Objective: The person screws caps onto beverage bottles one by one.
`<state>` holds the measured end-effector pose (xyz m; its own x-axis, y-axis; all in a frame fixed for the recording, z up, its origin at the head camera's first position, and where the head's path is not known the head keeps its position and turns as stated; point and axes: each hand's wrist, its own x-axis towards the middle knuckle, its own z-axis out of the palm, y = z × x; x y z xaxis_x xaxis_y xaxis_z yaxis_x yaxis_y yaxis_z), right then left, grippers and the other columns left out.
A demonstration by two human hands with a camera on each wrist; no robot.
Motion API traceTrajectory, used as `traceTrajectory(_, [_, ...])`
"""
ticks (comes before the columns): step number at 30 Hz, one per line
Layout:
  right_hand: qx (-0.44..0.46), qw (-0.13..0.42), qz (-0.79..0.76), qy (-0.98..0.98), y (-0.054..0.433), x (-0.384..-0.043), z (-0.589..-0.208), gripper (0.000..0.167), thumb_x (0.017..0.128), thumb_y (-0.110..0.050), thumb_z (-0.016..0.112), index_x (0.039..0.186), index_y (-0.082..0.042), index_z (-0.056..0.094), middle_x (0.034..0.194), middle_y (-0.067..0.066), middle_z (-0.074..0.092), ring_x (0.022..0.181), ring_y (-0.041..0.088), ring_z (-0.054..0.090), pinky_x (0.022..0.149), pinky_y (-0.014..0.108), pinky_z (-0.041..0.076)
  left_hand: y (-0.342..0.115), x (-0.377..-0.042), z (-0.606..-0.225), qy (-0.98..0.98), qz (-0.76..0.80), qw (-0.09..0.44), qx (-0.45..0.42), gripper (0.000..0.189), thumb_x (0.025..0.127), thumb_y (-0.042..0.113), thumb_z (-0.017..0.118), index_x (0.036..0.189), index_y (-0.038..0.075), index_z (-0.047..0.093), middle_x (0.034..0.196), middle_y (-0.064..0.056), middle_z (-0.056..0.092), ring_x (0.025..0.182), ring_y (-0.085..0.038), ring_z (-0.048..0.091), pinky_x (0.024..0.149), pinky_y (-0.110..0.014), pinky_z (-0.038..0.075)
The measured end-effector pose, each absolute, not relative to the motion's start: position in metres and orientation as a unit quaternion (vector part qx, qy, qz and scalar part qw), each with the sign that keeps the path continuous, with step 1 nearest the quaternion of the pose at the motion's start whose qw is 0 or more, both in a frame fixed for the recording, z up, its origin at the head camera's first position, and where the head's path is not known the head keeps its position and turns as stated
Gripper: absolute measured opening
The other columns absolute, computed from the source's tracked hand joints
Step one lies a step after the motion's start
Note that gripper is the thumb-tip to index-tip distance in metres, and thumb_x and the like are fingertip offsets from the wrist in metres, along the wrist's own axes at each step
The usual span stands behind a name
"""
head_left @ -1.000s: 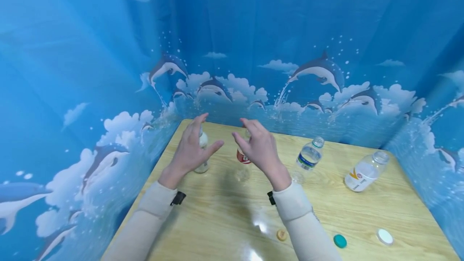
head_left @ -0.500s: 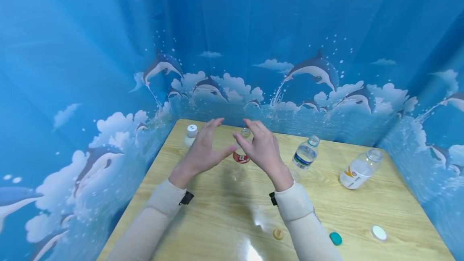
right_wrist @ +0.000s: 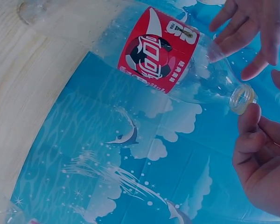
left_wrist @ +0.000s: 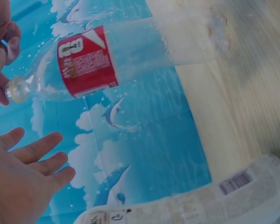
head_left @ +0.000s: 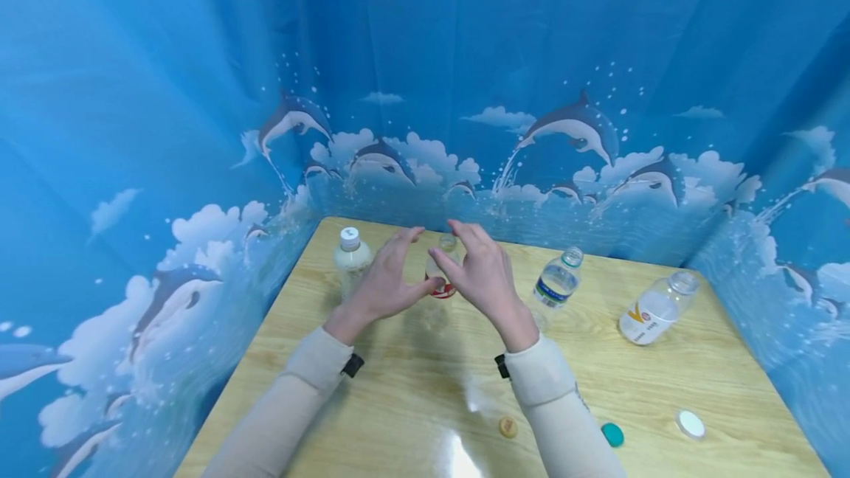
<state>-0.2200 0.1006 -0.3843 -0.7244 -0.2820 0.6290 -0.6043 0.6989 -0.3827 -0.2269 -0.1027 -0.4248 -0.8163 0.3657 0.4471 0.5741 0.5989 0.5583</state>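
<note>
Moved since one second ago: left hand has gone from in front of the white-capped bottle toward the red-labelled bottle; right hand keeps nearly the same pose.
Left hand: released, its fingers spread and relaxed, the thumb appearing over the red label in the head view.
Right hand: also released as it seems, fingers loosely bent near the bottle mouth, with thumb and forefinger apart; whether some fingertip touches the neck, I cannot tell.
Red-labelled bottle: transparent, upright on the table near its far edge, open at the mouth, between the white-capped bottle and the blue-labelled bottle.
White-capped bottle: upright, just beside the left hand, on its outer side.
Other bottles: blue-labelled one is to the right of the right hand, with open mouth; farther right is a white-labelled bottle, open too.
Loose caps: yellowish cap, green cap and white cap, lying apart on the nearer part of the table.
Backdrop: blue curtain with dolphins.
</note>
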Motion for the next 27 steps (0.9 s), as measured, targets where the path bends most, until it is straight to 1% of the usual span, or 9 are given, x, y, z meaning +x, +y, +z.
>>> traceTrajectory(6, [0.247,0.27,0.293,-0.883,0.102,-0.22,-0.388,0.054,0.096,-0.031,0.08,0.14,-0.003,0.066,0.121,0.017,0.073,0.049,0.008,0.047,0.044,0.024,0.04,-0.099,-0.231,-0.436,-0.885,-0.373,0.114,-0.254,0.093,0.093,0.054,0.077,0.163,0.011,0.033,0.159,-0.014,0.049,0.143,-0.036,0.052,0.114,-0.058,0.049])
traceTrajectory(13, [0.241,0.261,0.293,-0.888,0.103,-0.222,-0.392,0.053,0.097,-0.03,0.079,0.14,-0.003,0.066,0.12,0.017,0.074,0.048,0.008,0.045,0.044,0.026,0.039,-0.098,-0.235,-0.449,-0.899,-0.367,0.079,-0.226,0.095,0.092,0.059,0.076,0.164,0.012,0.034,0.157,-0.016,0.051,0.145,-0.037,0.051,0.115,-0.06,0.048])
traceTrajectory(18, [0.232,0.25,0.296,-0.892,0.102,-0.224,-0.396,0.053,0.098,-0.032,0.077,0.141,-0.003,0.065,0.121,0.018,0.074,0.047,0.007,0.045,0.045,0.027,0.041,-0.098,-0.236,-0.455,-0.905,-0.366,0.052,-0.211,0.097,0.093,0.061,0.074,0.166,0.013,0.031,0.164,-0.015,0.045,0.15,-0.037,0.045,0.118,-0.06,0.045])
traceTrajectory(23, [0.223,0.241,0.299,-0.896,0.103,-0.225,-0.399,0.054,0.099,-0.033,0.076,0.141,-0.002,0.065,0.124,0.019,0.073,0.048,0.008,0.046,0.045,0.027,0.042,-0.097,-0.239,-0.461,-0.901,-0.377,0.042,-0.211,0.098,0.093,0.062,0.073,0.166,0.015,0.029,0.163,-0.014,0.046,0.147,-0.037,0.048,0.114,-0.06,0.048])
traceTrajectory(27, [0.218,0.238,0.3,-0.898,0.104,-0.226,-0.402,0.052,0.099,-0.033,0.076,0.139,-0.001,0.066,0.122,0.019,0.074,0.049,0.009,0.048,0.048,0.03,0.046,-0.095,-0.24,-0.465,-0.903,-0.378,0.027,-0.205,0.101,0.092,0.066,0.072,0.167,0.016,0.027,0.164,-0.015,0.045,0.144,-0.037,0.051,0.112,-0.06,0.05])
